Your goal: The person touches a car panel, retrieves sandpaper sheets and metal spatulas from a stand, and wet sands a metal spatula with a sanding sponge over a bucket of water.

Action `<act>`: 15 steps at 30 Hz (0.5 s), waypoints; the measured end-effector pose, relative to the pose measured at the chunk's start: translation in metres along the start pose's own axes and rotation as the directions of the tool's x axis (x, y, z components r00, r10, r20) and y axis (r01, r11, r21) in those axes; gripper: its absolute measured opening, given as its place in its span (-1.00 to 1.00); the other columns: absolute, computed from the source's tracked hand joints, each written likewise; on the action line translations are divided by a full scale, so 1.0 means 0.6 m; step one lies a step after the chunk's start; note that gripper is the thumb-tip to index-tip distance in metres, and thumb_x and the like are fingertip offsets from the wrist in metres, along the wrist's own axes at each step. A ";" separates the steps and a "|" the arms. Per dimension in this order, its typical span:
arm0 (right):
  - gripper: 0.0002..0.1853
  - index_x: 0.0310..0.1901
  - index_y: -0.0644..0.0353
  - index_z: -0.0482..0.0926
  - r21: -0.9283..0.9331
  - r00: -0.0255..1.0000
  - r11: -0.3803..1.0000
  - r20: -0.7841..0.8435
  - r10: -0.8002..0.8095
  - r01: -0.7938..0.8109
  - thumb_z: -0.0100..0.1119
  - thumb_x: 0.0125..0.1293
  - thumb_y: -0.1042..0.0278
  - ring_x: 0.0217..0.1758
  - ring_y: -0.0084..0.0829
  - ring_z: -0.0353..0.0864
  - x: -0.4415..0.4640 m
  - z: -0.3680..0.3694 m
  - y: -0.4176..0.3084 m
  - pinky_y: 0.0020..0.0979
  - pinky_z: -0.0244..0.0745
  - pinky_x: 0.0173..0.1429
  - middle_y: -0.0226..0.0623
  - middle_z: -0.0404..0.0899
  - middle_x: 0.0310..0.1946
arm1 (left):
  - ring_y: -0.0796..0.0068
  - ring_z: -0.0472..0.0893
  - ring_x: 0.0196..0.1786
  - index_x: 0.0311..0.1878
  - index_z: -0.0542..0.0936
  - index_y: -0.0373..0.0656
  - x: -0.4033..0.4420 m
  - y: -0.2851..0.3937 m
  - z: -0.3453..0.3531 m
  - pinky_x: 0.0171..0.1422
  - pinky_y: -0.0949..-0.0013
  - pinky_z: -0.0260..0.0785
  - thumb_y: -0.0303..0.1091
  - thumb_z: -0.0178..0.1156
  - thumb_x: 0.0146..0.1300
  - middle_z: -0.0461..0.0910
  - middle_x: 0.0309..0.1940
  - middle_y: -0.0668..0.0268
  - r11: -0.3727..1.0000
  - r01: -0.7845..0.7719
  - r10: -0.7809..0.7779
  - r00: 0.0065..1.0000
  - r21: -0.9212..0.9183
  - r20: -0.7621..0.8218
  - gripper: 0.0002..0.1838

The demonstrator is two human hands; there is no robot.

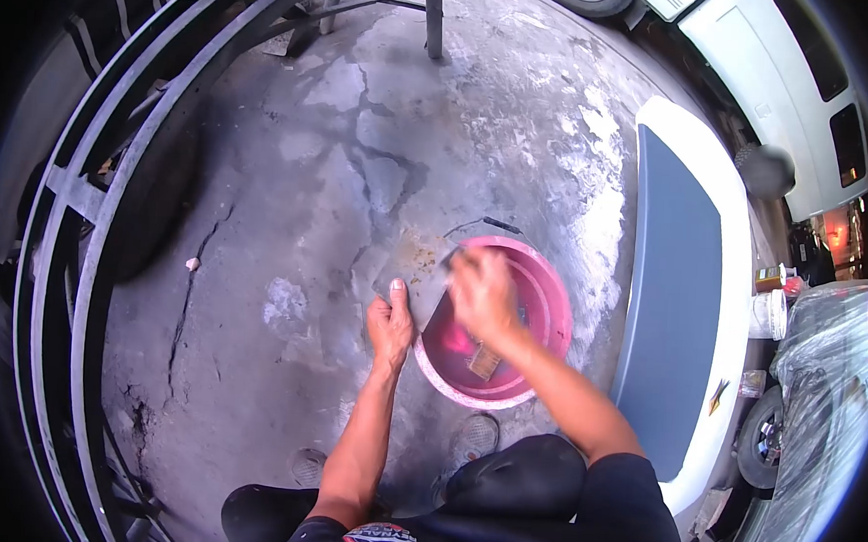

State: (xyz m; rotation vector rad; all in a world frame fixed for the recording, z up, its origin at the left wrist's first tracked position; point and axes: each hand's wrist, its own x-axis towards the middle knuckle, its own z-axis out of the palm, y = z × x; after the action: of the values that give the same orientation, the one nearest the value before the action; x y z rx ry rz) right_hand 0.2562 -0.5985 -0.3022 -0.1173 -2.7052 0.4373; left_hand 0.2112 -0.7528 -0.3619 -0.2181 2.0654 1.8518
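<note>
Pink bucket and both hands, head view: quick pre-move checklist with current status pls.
1. Left hand on the flat grey piece: ok, thumb lies over it.
2. Right hand grip: cannot tell, motion blur hides what, if anything, it holds.
3. Pink bucket upright: ok, its opening faces up.
4. Bucket handle clear of the opening: ok, it lies beyond the far rim.
5. Brown block within the rim: ok; whether it is a brush, cannot tell.
6. Grey-and-white panel apart from the bucket: ok, floor shows between them.
</note>
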 end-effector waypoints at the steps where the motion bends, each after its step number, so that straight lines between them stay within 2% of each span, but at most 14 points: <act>1: -0.64 -0.01 0.32 0.62 -0.006 0.997 0.998 -0.048 0.062 -0.062 0.27 0.17 0.34 0.02 0.02 0.49 0.022 0.000 0.016 -0.03 0.41 0.14 0.05 0.51 -0.01 | 0.64 0.28 -0.49 -0.58 0.44 -0.25 -0.002 -0.006 -0.001 -0.45 0.31 0.18 0.06 0.08 0.45 0.38 -0.64 0.49 1.000 0.004 -0.004 1.000 0.002 0.003 -0.41; 2: -0.64 -0.03 0.31 0.63 -0.008 0.988 0.993 -0.099 0.119 -0.120 0.30 0.17 0.31 0.00 0.05 0.50 0.036 0.002 0.024 -0.04 0.43 0.13 0.04 0.52 -0.03 | 0.64 0.31 -0.46 -0.51 0.49 -0.27 -0.002 -0.010 -0.003 -0.41 0.34 0.23 0.05 0.07 0.45 0.43 -0.61 0.47 0.998 0.008 -0.007 1.000 0.055 -0.014 -0.44; 3: -0.65 -0.01 0.31 0.61 -0.030 0.996 0.998 -0.072 0.051 -0.054 0.24 0.17 0.38 0.04 0.00 0.47 0.026 -0.005 0.007 -0.03 0.40 0.12 0.05 0.51 -0.01 | 0.64 0.35 -0.44 -0.44 0.55 -0.29 0.003 -0.005 -0.002 -0.37 0.37 0.27 0.03 0.07 0.46 0.47 -0.58 0.44 0.995 0.001 0.002 0.999 0.104 -0.032 -0.46; 4: -0.66 -0.01 0.29 0.62 0.001 1.000 1.000 0.003 -0.012 0.012 0.26 0.16 0.38 0.05 -0.01 0.47 0.000 0.000 -0.004 -0.02 0.42 0.11 0.03 0.51 0.01 | 0.64 0.35 -0.44 -0.44 0.55 -0.29 0.003 0.001 0.001 -0.37 0.37 0.27 0.03 0.07 0.46 0.47 -0.58 0.44 0.995 -0.005 0.009 0.999 0.097 -0.035 -0.46; 6: -0.65 -0.01 0.28 0.63 0.120 0.996 0.988 0.002 -0.094 0.093 0.27 0.16 0.38 0.05 -0.01 0.48 -0.033 -0.003 -0.030 -0.04 0.43 0.10 0.02 0.51 0.02 | 0.62 0.42 -0.38 -0.27 0.61 -0.34 -0.005 0.008 0.004 -0.26 0.39 0.34 0.00 0.05 0.48 0.58 -0.49 0.39 0.995 -0.094 0.093 0.995 -0.026 -0.048 -0.50; 7: -0.65 -0.01 0.28 0.62 0.070 0.995 0.993 -0.026 -0.098 0.099 0.29 0.15 0.38 0.07 -0.01 0.48 -0.021 -0.001 -0.010 -0.07 0.43 0.13 0.01 0.51 0.02 | 0.62 0.42 -0.38 -0.27 0.61 -0.34 -0.012 0.008 0.002 -0.26 0.39 0.34 0.00 0.05 0.48 0.58 -0.49 0.39 0.996 -0.080 0.079 0.996 -0.025 -0.046 -0.50; 8: -0.65 -0.02 0.30 0.63 0.005 1.000 1.000 -0.017 0.019 -0.019 0.30 0.15 0.38 0.09 0.00 0.48 0.000 0.000 0.012 -0.08 0.41 0.19 0.00 0.52 0.04 | 0.62 0.43 -0.37 -0.25 0.61 -0.34 -0.006 0.013 0.003 -0.25 0.38 0.35 0.00 0.04 0.48 0.59 -0.47 0.39 0.999 -0.042 0.043 0.999 0.007 -0.026 -0.51; 10: -0.65 -0.02 0.30 0.63 0.014 0.994 0.995 -0.047 0.096 -0.096 0.30 0.14 0.37 0.09 0.00 0.48 0.021 -0.005 0.015 -0.07 0.38 0.22 -0.01 0.52 0.04 | 0.61 0.44 -0.36 -0.23 0.61 -0.34 -0.007 0.008 -0.002 -0.24 0.37 0.36 -0.01 0.04 0.48 0.61 -0.45 0.39 0.998 -0.003 0.003 1.000 0.055 -0.006 -0.51; 12: -0.65 -0.01 0.32 0.62 0.067 0.998 0.996 -0.012 -0.066 0.066 0.27 0.17 0.39 0.08 0.00 0.47 -0.014 -0.006 -0.013 -0.06 0.37 0.20 -0.01 0.52 0.03 | 0.60 0.46 -0.36 -0.18 0.61 -0.34 -0.003 0.004 0.001 -0.22 0.36 0.38 -0.02 0.02 0.49 0.63 -0.42 0.39 0.997 -0.030 0.031 1.000 -0.074 0.004 -0.52; 14: -0.64 -0.01 0.33 0.61 0.126 0.997 0.990 0.036 -0.068 0.063 0.28 0.16 0.39 0.10 0.00 0.46 -0.028 -0.012 -0.020 -0.05 0.38 0.19 0.00 0.53 0.03 | 0.61 0.46 -0.35 -0.19 0.62 -0.33 -0.006 0.015 0.000 -0.21 0.36 0.38 -0.01 0.02 0.49 0.63 -0.42 0.39 0.999 -0.015 0.015 1.000 -0.044 -0.006 -0.52; 15: -0.65 -0.02 0.33 0.62 0.074 0.999 0.996 0.020 0.047 -0.048 0.28 0.17 0.38 0.11 -0.01 0.47 -0.007 -0.013 0.006 -0.07 0.38 0.22 -0.02 0.53 0.03 | 0.61 0.46 -0.34 -0.19 0.62 -0.32 -0.009 0.019 0.001 -0.21 0.36 0.37 -0.01 0.02 0.49 0.63 -0.42 0.39 1.000 -0.005 0.005 1.000 -0.014 -0.012 -0.52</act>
State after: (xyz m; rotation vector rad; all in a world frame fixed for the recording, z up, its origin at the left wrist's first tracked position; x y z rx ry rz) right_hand 0.2634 -0.5936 -0.2983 -0.1576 -2.7045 0.5550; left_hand 0.2126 -0.7513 -0.3496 -0.2288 2.0633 1.8731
